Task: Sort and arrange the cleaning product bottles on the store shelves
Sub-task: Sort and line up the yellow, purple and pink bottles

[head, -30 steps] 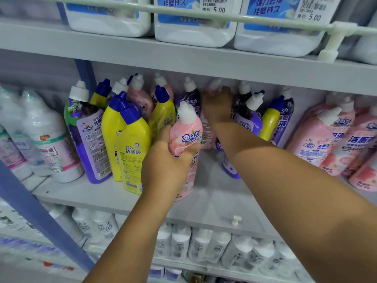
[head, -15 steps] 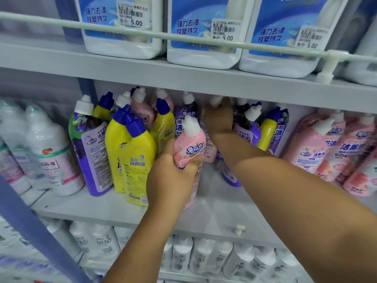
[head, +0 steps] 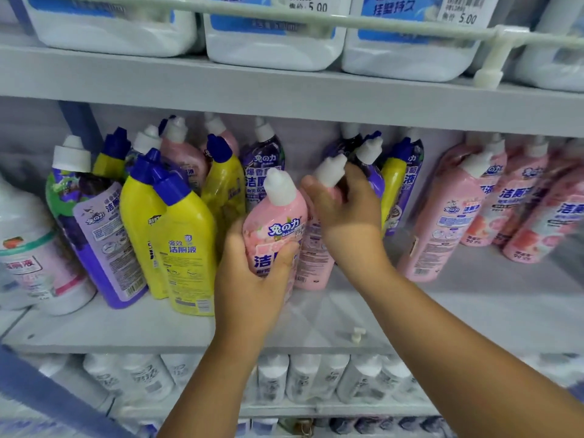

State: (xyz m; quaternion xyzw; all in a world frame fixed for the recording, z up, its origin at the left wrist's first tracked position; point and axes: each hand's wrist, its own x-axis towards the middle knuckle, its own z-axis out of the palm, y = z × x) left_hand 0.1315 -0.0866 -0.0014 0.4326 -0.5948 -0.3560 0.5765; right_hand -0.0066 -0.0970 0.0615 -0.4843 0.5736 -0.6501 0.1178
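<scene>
left hand (head: pixel 249 276) wraps the front pink toilet-cleaner bottle (head: pixel 274 222), lifted off the middle shelf (head: pixel 474 314) | right hand (head: pixel 344 210) grips a second pink bottle's (head: pixel 313 248) neck, likely to regroup pinks rightward

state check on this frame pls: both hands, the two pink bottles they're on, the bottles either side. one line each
left hand: grips a pink bottle by its body
pink bottle in left hand: upright, white cap on
right hand: curled round a second pink bottle's neck
second pink bottle: tilted, cap on, base at the middle shelf
yellow bottles: leaning, blue caps on
pink bottles on the right: leaning left, caps on
</scene>
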